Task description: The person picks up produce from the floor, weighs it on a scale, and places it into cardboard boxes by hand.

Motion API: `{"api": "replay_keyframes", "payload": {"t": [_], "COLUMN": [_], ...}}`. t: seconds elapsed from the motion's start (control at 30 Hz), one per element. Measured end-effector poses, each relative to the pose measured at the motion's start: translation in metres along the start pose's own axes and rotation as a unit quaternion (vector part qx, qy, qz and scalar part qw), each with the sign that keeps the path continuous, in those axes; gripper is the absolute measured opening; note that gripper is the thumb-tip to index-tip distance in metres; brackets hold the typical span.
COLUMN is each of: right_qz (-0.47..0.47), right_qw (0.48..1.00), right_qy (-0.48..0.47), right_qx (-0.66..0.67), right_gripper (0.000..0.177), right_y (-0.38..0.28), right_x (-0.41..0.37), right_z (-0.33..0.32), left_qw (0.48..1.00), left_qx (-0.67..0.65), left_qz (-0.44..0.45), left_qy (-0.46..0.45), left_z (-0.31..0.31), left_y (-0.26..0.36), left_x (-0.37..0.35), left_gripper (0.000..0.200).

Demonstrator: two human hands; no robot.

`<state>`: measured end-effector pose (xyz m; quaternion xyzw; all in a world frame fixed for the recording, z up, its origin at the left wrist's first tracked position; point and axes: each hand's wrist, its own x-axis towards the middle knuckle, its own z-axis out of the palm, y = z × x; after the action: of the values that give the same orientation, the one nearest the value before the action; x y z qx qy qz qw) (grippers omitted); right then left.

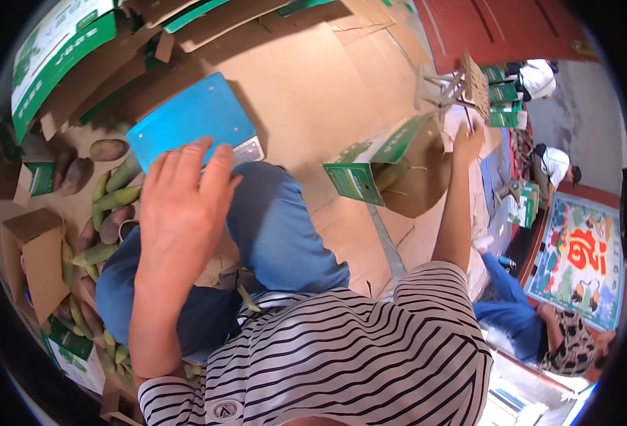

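My left hand (185, 195) is open, its fingers spread over the near edge of a blue flat-topped scale (192, 117). A small display panel (248, 150) shows at the scale's corner, just past my fingertips. My right arm is stretched out to the right. At its end my right hand (468, 142) is over a pale sheet (454, 122) by a wooden stool (475, 85), thumb and fingers apart. Between my arms stands an open green-and-white carton (359, 181) with a long green vegetable (393, 172) inside.
Green and reddish-brown long vegetables (118, 197) lie heaped at my left, beside an open brown carton (33, 259). Large cartons (65, 67) stand at the upper left. Flattened cardboard (299, 92) covers the floor. At right, several people sit or bend among green cartons (505, 96).
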<state>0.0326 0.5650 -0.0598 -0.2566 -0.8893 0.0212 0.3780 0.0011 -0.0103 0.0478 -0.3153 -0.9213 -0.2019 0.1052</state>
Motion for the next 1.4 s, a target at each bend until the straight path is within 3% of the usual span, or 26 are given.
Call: {"api": "replay_keyframes", "payload": {"t": [0.07, 0.1, 0.13, 0.2, 0.4, 0.5, 0.7, 1.13, 1.4], "right_qz": [0.078, 0.171, 0.258, 0.421, 0.413, 0.39, 0.501, 0.525, 0.573], "right_qw": [0.963, 0.931, 0.866, 0.829, 0.804, 0.826, 0.762, 0.744, 0.725], "right_qy": [-0.017, -0.174, -0.327, -0.362, -0.424, -0.403, -0.393, -0.413, -0.378], "right_qx": [-0.257, -0.272, -0.275, -0.066, 0.061, 0.058, 0.12, 0.025, 0.066], "right_gripper": [0.061, 0.063, 0.066, 0.061, 0.043, 0.039, 0.036, 0.037, 0.03], "right_y": [0.065, 0.075, 0.08, 0.082, 0.12, 0.115, 0.137, 0.172, 0.189], "right_x": [-0.049, -0.065, -0.081, -0.125, -0.152, -0.17, -0.204, -0.231, -0.253], "right_z": [-0.032, -0.048, -0.062, -0.065, -0.059, -0.074, -0.108, -0.167, -0.191], "left_qw": [1.0, 1.0, 1.0, 1.0, 0.999, 0.998, 0.998, 0.997, 0.998], "left_qx": [0.004, 0.008, 0.009, 0.014, 0.03, 0.037, 0.037, 0.036, 0.038], "left_qz": [-0.007, -0.011, -0.013, -0.017, -0.008, -0.017, -0.021, -0.033, -0.018], "left_qy": [-0.004, -0.007, -0.01, -0.017, -0.038, -0.037, -0.046, -0.058, -0.042], "left_z": [0.003, 0.004, 0.006, 0.013, 0.033, 0.03, 0.032, 0.037, 0.039], "left_y": [0.004, 0.005, 0.006, 0.006, -0.006, -0.009, -0.014, -0.02, -0.016], "left_x": [0.001, 0.001, 0.001, 0.002, 0.001, 0.001, 0.0, -0.002, 0.004], "left_gripper": [0.032, 0.031, 0.03, 0.029, 0.025, 0.024, 0.024, 0.023, 0.023]}}
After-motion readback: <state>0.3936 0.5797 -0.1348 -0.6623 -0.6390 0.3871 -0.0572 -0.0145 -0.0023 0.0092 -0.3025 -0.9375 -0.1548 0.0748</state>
